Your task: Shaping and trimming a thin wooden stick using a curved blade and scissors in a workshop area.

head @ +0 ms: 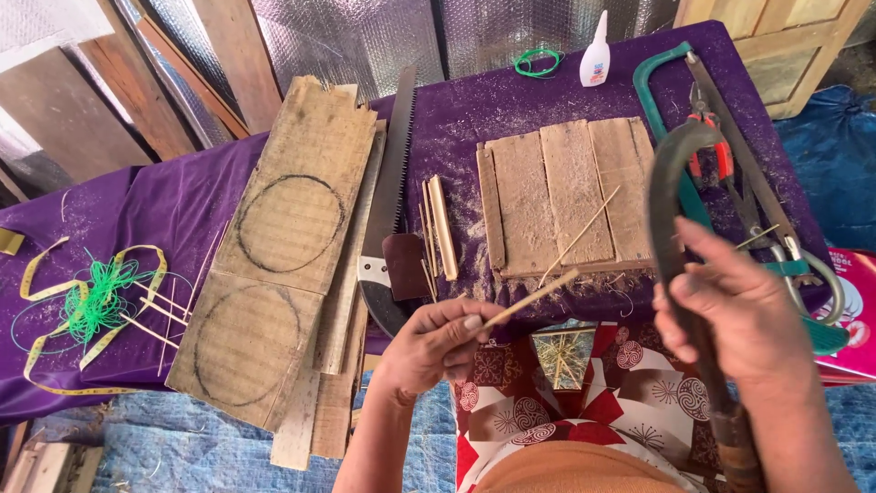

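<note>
Purple-clothed table (182,205), sawdust-strewn; white glue bottle (595,53) at far edge. Left hand (436,342) pinches bamboo stick (534,297); right hand (739,306) grips curved knife (680,228).

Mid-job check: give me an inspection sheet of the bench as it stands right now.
Surface: purple cloth over the bench, dusted with sawdust.
Job's things: thin bamboo stick pinched in the left hand; curved blade gripped by the right hand.
Clutter: boards with drawn circles, handsaw, plank panel, bamboo slivers, glue bottle, pliers, frame saw.
Grips: both hands closed on their items.
Cables: green string tangled with a yellow tape measure; green loop.
Surroundings: foil sheeting, blue tarp.
</note>
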